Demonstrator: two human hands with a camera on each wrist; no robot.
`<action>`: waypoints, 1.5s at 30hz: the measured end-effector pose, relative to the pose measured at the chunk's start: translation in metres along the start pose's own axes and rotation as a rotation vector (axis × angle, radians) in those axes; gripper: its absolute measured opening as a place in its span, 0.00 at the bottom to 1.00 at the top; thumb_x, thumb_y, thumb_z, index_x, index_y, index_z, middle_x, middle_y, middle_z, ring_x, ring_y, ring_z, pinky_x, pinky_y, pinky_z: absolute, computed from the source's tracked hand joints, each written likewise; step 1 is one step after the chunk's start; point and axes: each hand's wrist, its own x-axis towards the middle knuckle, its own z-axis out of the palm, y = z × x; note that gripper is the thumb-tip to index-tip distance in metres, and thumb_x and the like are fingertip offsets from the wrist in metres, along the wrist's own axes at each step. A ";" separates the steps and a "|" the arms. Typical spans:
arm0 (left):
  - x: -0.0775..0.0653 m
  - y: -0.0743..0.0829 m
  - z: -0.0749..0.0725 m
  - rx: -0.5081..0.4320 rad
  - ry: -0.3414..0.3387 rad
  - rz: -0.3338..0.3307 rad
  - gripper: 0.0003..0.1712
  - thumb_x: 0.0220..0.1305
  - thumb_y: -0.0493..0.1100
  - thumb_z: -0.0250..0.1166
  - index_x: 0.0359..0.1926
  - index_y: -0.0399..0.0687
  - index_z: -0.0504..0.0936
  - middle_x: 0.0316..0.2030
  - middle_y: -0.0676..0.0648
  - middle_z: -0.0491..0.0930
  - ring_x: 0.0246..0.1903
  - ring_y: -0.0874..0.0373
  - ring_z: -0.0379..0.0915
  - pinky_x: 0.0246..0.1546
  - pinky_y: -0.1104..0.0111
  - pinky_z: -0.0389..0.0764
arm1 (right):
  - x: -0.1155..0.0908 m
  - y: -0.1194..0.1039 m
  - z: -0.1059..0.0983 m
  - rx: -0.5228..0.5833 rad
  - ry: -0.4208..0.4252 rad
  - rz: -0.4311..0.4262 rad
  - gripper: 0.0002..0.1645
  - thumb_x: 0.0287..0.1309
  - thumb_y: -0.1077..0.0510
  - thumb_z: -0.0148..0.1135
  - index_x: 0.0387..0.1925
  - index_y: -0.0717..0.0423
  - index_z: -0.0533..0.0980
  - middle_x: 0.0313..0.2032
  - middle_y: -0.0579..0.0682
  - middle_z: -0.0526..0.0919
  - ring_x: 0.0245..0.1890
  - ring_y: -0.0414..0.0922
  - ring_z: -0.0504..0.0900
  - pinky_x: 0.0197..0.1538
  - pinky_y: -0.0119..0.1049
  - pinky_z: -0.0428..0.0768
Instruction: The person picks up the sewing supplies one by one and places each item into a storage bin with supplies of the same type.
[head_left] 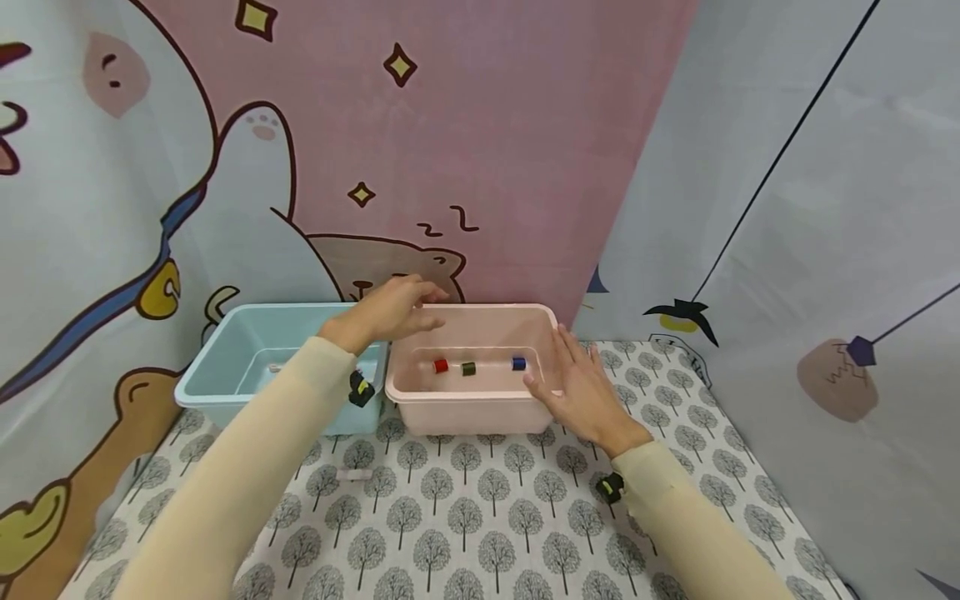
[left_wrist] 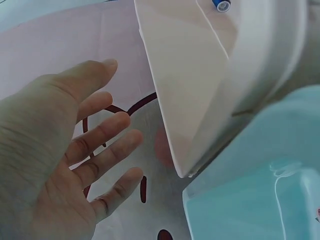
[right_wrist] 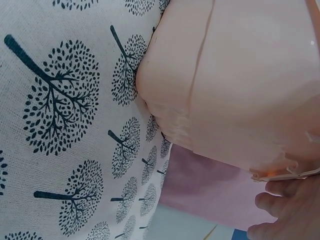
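A pink plastic bin [head_left: 468, 412] stands on the table, with small red [head_left: 440, 366], green and blue cylinders lying on its floor. In the left wrist view the blue cylinder [left_wrist: 222, 5] shows a pale round end. My left hand [head_left: 396, 307], fingers spread and holding nothing, is raised over the back where the two bins meet. My right hand [head_left: 585, 392] rests against the right rim of the pink bin, its fingers fairly straight. The right wrist view shows its fingertips [right_wrist: 272, 202] at the rim.
A light blue bin [head_left: 281, 312] stands left of the pink one, with a small whitish item inside, partly behind my left arm. A short pale strip [head_left: 354, 474] lies on the tree-print tablecloth [head_left: 465, 533]. Cartoon-printed curtains [head_left: 510, 167] hang behind the bins.
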 end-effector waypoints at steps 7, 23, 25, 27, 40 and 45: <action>-0.015 0.006 -0.003 0.023 0.042 0.038 0.28 0.83 0.54 0.74 0.74 0.45 0.87 0.66 0.39 0.87 0.65 0.40 0.86 0.71 0.44 0.89 | 0.000 0.001 0.000 -0.002 0.010 0.006 0.66 0.83 0.19 0.50 0.96 0.59 0.44 0.97 0.60 0.41 0.97 0.64 0.45 0.97 0.69 0.36; -0.072 0.018 -0.001 0.100 0.156 0.200 0.27 0.83 0.51 0.75 0.75 0.48 0.87 0.66 0.41 0.89 0.57 0.43 0.93 0.63 0.46 0.94 | 0.002 -0.001 -0.002 -0.009 0.012 -0.006 0.66 0.84 0.21 0.52 0.96 0.60 0.44 0.97 0.61 0.41 0.97 0.65 0.44 0.97 0.70 0.36; -0.080 0.016 0.002 0.107 0.184 0.224 0.26 0.83 0.50 0.75 0.74 0.47 0.87 0.67 0.41 0.90 0.52 0.45 0.93 0.60 0.47 0.95 | 0.002 -0.001 -0.001 -0.008 0.012 -0.007 0.66 0.84 0.22 0.53 0.96 0.60 0.44 0.96 0.61 0.41 0.97 0.65 0.45 0.97 0.71 0.36; -0.088 0.014 0.005 0.107 0.221 0.254 0.24 0.83 0.48 0.75 0.72 0.45 0.88 0.65 0.40 0.91 0.49 0.46 0.93 0.56 0.48 0.96 | 0.001 -0.002 -0.002 -0.006 0.012 -0.002 0.65 0.84 0.22 0.53 0.96 0.60 0.44 0.97 0.60 0.41 0.97 0.65 0.44 0.97 0.70 0.36; -0.137 0.003 0.026 0.173 0.363 0.352 0.14 0.77 0.45 0.79 0.58 0.46 0.94 0.51 0.47 0.93 0.46 0.53 0.92 0.47 0.57 0.96 | 0.000 -0.003 -0.001 0.005 0.004 -0.002 0.66 0.84 0.22 0.52 0.96 0.60 0.44 0.97 0.60 0.41 0.97 0.64 0.44 0.97 0.69 0.35; -0.149 -0.001 0.031 0.165 0.364 0.356 0.17 0.75 0.45 0.81 0.60 0.45 0.93 0.50 0.48 0.92 0.42 0.54 0.91 0.42 0.60 0.95 | 0.000 -0.001 0.001 0.007 0.008 0.001 0.66 0.84 0.21 0.51 0.96 0.61 0.45 0.96 0.61 0.41 0.97 0.65 0.45 0.97 0.71 0.36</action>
